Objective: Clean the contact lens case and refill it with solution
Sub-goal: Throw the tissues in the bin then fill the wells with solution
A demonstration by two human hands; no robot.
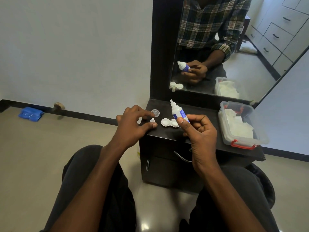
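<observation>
Now the right hand point(199, 129) grips the uncapped solution bottle point(178, 113) mid-frame; left hand point(132, 123) hovers, fingers loose; next, squeeze into the open case point(168, 122).

The case point(169, 122) and bottle point(178, 112) look like smooth white plastic. The box point(260, 138) is clear plastic holding crumpled white tissue point(237, 126). The dark tabletop point(200, 111) looks matt; the floor tiles point(50, 139) are glossy.

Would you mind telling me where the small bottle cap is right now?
In the head view, the small bottle cap stands on the dark dresser top, just left of the open lens case, beside the left hand's fingertips.
</observation>
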